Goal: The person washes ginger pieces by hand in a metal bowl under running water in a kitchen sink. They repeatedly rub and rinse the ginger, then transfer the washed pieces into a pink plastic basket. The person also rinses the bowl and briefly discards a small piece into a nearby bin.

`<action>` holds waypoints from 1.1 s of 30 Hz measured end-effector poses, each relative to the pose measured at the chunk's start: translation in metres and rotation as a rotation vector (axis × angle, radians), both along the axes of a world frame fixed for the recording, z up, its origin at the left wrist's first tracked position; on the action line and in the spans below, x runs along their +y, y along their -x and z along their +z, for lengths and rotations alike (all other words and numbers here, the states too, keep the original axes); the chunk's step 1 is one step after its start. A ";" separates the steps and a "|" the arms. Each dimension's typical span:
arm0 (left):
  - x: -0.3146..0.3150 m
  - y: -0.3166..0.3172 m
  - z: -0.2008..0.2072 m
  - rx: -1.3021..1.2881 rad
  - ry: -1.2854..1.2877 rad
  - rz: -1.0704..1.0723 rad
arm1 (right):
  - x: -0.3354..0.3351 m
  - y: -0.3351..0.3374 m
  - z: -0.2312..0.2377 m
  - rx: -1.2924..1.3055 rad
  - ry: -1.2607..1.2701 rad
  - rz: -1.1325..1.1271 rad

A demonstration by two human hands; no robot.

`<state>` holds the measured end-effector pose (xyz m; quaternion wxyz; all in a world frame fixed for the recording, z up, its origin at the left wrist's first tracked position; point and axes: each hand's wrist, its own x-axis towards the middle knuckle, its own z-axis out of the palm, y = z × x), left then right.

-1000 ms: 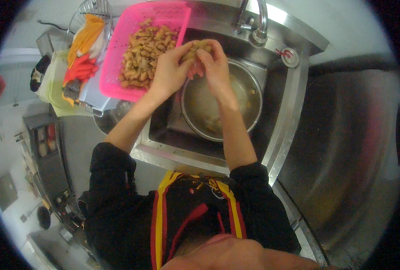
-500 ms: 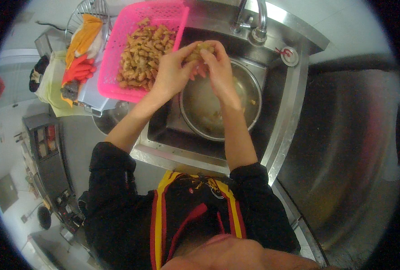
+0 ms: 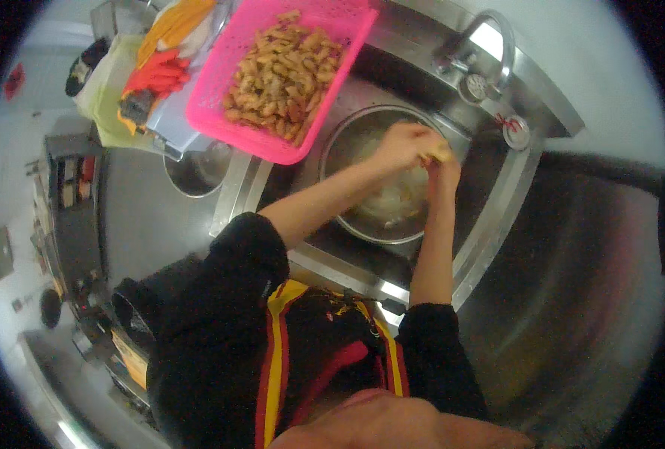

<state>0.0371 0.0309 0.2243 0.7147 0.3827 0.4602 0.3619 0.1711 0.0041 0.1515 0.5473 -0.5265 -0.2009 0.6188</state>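
Observation:
Over a round metal bowl (image 3: 352, 142) of cloudy water, my two hands are close together. My left hand (image 3: 407, 147) is closed, its fingers meeting my right hand (image 3: 444, 176), which is closed too. A pale yellowish, knobby piece (image 3: 441, 153) shows between them at the fingertips. Motion blur and the fingers hide most of it, so its kind is unclear. At the upper left, a pink perforated plastic basket (image 3: 287, 153) holds a heap of similar tan-brown, knobby pieces (image 3: 280, 82). The bowl sits inside a stainless steel sink (image 3: 302, 243).
A curved faucet (image 3: 507, 46) rises behind the sink, with a round metal drain strainer (image 3: 513, 133) on the ledge. Left of the basket lie red-orange gloves (image 3: 160, 73) and an orange cloth (image 3: 175, 26). A metal pot (image 3: 197, 168) stands below the basket.
Both hands have moved from beside the basket to the bowl's far right side, still together on the piece. The whole view has shifted, so the basket and sink appear farther right.

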 end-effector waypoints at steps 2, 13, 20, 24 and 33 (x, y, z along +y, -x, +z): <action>0.001 -0.006 0.003 0.027 0.029 0.044 | -0.006 -0.006 -0.036 -0.239 0.138 0.045; 0.082 0.151 0.076 1.136 -0.947 0.144 | -0.021 -0.042 -0.142 -1.274 0.096 0.380; -0.006 0.107 0.037 0.823 -0.701 0.003 | 0.017 -0.037 -0.168 -1.480 -0.131 0.752; -0.031 0.067 -0.088 0.900 -0.382 -0.260 | 0.023 -0.023 -0.183 -1.521 0.048 1.137; -0.076 0.078 -0.306 1.298 0.113 -0.417 | 0.004 -0.030 -0.234 -1.313 0.185 1.270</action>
